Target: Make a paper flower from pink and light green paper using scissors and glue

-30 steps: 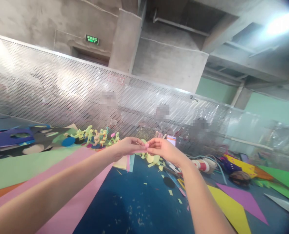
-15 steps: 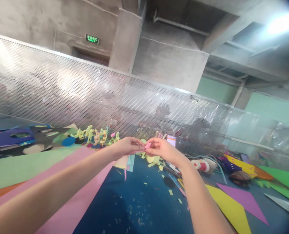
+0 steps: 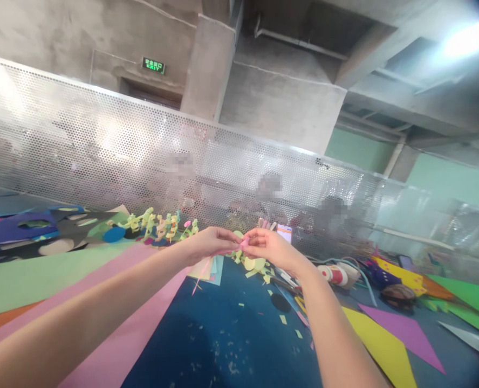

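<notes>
Head view, centre: right hand [image 3: 278, 249] pinches small pink piece [image 3: 245, 243] above dark-blue work surface [image 3: 183, 337]; left hand [image 3: 207, 242] meets it fingertip-first (whether gripping, cannot tell). Thin pink strip [image 3: 200, 277] shows below left hand. Light, even pinch, steady wrists should prevent creasing.

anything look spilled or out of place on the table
Small pale scraps lie strewn on the dark blue surface, and whitish marks, possibly dried residue or scuffs, speckle its near part. Both make it look messy.
</notes>
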Tool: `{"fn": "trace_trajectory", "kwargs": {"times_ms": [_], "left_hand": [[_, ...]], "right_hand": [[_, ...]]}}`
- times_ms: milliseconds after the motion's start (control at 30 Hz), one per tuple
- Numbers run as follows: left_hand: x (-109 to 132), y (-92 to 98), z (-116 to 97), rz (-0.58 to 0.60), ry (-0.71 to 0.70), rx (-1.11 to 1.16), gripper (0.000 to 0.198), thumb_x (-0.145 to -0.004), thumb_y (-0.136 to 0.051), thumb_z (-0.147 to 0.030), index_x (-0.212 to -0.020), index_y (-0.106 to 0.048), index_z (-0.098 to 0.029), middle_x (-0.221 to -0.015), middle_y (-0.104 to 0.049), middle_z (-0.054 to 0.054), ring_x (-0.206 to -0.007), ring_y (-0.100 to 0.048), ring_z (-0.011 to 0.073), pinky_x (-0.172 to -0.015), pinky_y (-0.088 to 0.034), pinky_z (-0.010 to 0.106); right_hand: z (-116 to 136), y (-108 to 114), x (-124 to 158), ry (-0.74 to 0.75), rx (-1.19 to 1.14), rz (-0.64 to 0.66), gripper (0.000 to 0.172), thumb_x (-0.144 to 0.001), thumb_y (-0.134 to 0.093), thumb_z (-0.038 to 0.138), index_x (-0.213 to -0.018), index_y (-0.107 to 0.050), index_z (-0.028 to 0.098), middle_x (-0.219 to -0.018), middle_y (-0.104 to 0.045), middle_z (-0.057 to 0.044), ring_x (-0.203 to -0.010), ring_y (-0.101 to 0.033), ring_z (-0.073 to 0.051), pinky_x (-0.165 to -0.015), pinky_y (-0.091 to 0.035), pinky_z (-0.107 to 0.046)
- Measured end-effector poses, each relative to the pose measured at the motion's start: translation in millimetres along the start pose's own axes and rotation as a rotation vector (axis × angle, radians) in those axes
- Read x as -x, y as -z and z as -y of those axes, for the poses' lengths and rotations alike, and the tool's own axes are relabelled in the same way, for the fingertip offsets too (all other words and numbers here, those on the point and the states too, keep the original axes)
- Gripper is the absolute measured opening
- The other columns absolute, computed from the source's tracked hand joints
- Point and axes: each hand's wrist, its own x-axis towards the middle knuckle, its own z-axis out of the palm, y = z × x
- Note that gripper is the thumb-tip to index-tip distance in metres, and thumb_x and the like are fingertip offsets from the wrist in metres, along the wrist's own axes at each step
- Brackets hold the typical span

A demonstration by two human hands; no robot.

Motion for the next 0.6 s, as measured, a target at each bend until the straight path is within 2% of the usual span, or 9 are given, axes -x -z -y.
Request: {"fn": "trace_trajectory", "kwargs": {"times_ms": [133, 333, 467, 600], "left_hand": [[2.5, -4.6, 0.0, 0.01, -0.01, 0.027, 0.029, -0.069, -0.069, -0.036, -0.088, -0.069, -0.013, -0.073, -0.062, 0.002, -0.061, -0.05, 0.0071, -0.063, -0.04, 0.022], [-1.1, -7.6, 6.5, -0.1, -0.011, 0.043, 0.033, -0.062, -0.074, -0.036, -0.087, -0.069, -0.015, -0.084, -0.066, 0.005, -0.076, -0.058, 0.012, -0.076, -0.044, 0.026], [-0.6, -5.6, 4.8, -0.124, -0.027, 0.001, 0.03, -0.063, -0.072, -0.039, -0.082, -0.07, -0.015, -0.08, -0.066, 0.004, -0.071, -0.056, 0.0108, -0.067, -0.042, 0.024], [1.2, -5.1, 2.3, -0.127, -0.044, -0.065, 0.028, -0.061, -0.073, -0.037, -0.079, -0.07, -0.015, -0.07, -0.062, 0.001, -0.058, -0.046, 0.0075, -0.052, -0.032, 0.021]], "right_hand": [[-3.2, 0.0, -2.3, 0.018, 0.001, -0.015, 0.023, -0.072, -0.069, 0.027, -0.09, -0.057, 0.019, -0.076, -0.066, -0.002, -0.069, -0.064, -0.013, -0.074, -0.051, -0.031], [-0.5, -1.1, -2.1, 0.01, -0.051, 0.003, 0.024, -0.071, -0.071, 0.026, -0.087, -0.056, 0.018, -0.076, -0.067, -0.002, -0.07, -0.066, -0.014, -0.076, -0.053, -0.033], [2.2, -2.4, -1.3, -0.004, -0.106, 0.018, 0.02, -0.079, -0.062, 0.036, -0.087, -0.055, 0.018, -0.078, -0.068, -0.005, -0.076, -0.068, -0.016, -0.079, -0.054, -0.035], [-1.4, -2.9, -4.3, -0.014, -0.117, -0.002, 0.019, -0.08, -0.06, 0.038, -0.082, -0.056, 0.019, -0.079, -0.069, -0.005, -0.075, -0.068, -0.017, -0.078, -0.055, -0.036]]}}
